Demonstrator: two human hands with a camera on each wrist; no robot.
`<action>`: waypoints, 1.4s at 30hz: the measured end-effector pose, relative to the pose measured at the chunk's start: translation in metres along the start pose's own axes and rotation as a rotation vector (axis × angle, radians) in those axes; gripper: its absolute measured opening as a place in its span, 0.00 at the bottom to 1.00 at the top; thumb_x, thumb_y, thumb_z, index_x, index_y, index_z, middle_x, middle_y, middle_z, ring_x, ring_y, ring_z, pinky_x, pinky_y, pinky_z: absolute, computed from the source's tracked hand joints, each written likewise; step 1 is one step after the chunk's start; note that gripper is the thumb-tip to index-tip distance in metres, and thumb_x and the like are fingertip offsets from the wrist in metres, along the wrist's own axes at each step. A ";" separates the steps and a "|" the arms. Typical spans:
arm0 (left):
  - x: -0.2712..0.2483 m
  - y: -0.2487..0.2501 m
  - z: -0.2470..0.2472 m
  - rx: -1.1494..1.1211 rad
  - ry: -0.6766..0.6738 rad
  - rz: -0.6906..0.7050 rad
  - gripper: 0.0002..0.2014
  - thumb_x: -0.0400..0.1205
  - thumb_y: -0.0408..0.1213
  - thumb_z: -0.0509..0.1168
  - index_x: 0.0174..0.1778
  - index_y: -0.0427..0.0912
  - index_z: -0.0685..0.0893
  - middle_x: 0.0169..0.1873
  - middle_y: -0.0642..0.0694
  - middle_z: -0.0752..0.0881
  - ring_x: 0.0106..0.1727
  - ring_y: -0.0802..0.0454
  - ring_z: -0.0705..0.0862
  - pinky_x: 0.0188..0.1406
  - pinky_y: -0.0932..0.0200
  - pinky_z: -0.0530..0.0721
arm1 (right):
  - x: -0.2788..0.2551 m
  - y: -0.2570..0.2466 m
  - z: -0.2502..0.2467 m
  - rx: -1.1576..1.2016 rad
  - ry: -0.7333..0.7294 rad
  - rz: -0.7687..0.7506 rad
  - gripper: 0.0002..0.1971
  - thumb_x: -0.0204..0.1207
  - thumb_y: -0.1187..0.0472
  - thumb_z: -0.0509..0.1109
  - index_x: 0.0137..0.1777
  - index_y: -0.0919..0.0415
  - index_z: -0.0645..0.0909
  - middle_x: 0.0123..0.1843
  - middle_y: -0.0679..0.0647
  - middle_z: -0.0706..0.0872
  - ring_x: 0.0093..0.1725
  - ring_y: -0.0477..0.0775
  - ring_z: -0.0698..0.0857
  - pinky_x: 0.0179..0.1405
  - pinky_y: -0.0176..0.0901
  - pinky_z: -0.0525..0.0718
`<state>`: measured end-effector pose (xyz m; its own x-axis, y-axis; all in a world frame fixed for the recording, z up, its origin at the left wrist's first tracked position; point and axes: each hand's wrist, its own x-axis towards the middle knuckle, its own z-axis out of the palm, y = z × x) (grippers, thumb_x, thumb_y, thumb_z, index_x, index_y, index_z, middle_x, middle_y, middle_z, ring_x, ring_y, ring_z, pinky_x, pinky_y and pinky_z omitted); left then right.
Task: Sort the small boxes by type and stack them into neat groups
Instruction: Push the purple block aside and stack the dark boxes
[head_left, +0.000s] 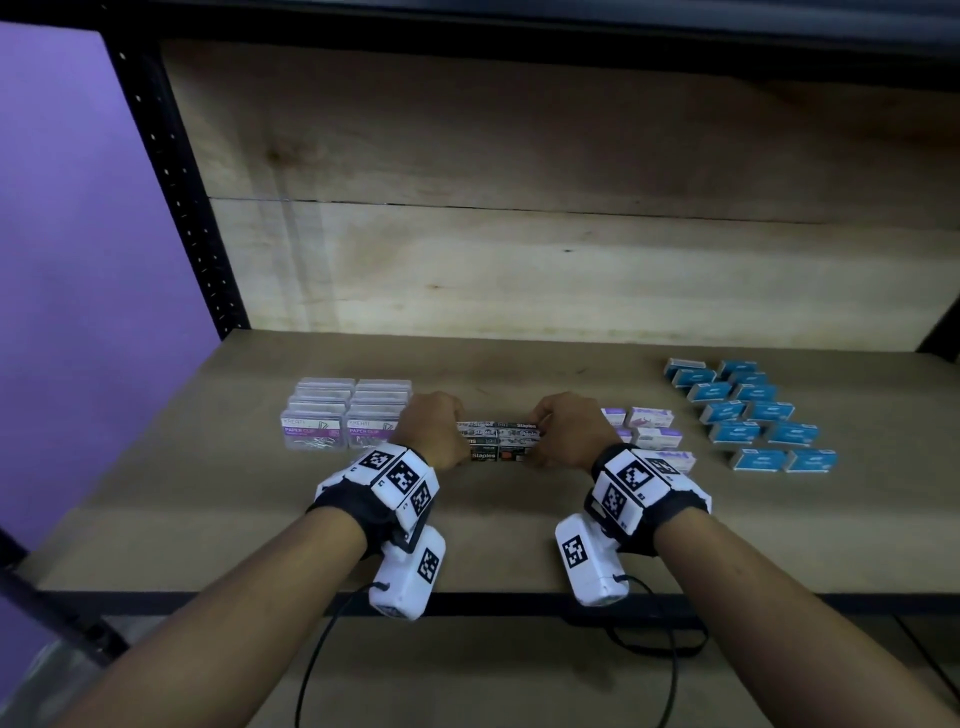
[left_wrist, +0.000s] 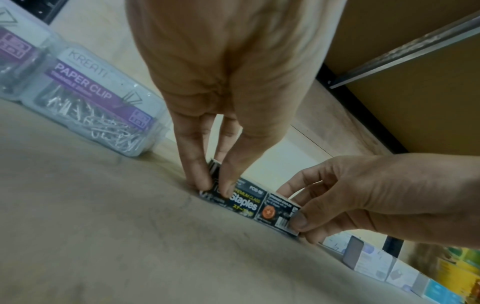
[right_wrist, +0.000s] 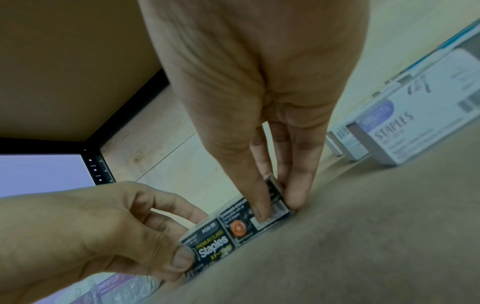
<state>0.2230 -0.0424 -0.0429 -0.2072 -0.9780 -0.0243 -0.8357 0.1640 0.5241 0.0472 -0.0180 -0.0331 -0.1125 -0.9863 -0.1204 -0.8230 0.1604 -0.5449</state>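
Observation:
A block of black staples boxes (head_left: 500, 441) lies in two columns at the middle of the shelf board. My left hand (head_left: 451, 435) pinches its left end, thumb on the near face and fingers behind, as the left wrist view shows (left_wrist: 213, 188). My right hand (head_left: 545, 435) pinches the right end in the same way (right_wrist: 281, 204). The nearest row shows a "Staples" face (left_wrist: 244, 202) and a barcode face (right_wrist: 259, 222) side by side. Clear paper clip boxes (head_left: 347, 415) stand grouped just to the left. White and purple staples boxes (head_left: 652, 426) lie to the right.
Blue boxes (head_left: 753, 413) lie in two rows at the far right of the shelf board (head_left: 498, 540). A wooden back panel (head_left: 519, 260) closes the rear, and a black upright post (head_left: 176, 182) stands at the left. Cables hang below the front edge (head_left: 519, 603).

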 end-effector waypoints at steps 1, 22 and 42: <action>0.000 0.000 0.001 -0.009 0.005 -0.003 0.26 0.71 0.28 0.75 0.67 0.38 0.83 0.63 0.42 0.84 0.62 0.45 0.84 0.57 0.60 0.82 | -0.001 0.000 0.000 0.022 -0.008 0.002 0.22 0.58 0.67 0.83 0.54 0.64 0.83 0.54 0.61 0.87 0.52 0.60 0.87 0.51 0.52 0.89; 0.001 -0.001 0.004 -0.044 0.068 -0.006 0.27 0.69 0.29 0.77 0.65 0.41 0.83 0.61 0.42 0.85 0.62 0.45 0.84 0.62 0.57 0.83 | 0.008 -0.001 0.001 -0.075 -0.030 -0.080 0.22 0.61 0.61 0.81 0.55 0.57 0.82 0.57 0.58 0.86 0.58 0.59 0.84 0.56 0.47 0.84; 0.004 0.009 -0.004 0.095 -0.010 0.168 0.18 0.71 0.28 0.73 0.57 0.43 0.87 0.56 0.45 0.89 0.58 0.46 0.85 0.58 0.57 0.82 | 0.010 -0.005 -0.003 -0.124 -0.037 -0.158 0.23 0.62 0.59 0.82 0.57 0.61 0.82 0.60 0.58 0.86 0.61 0.59 0.82 0.63 0.52 0.80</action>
<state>0.2169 -0.0452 -0.0346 -0.3526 -0.9346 0.0478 -0.8332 0.3368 0.4385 0.0488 -0.0286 -0.0295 0.0417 -0.9964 -0.0734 -0.8915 -0.0039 -0.4529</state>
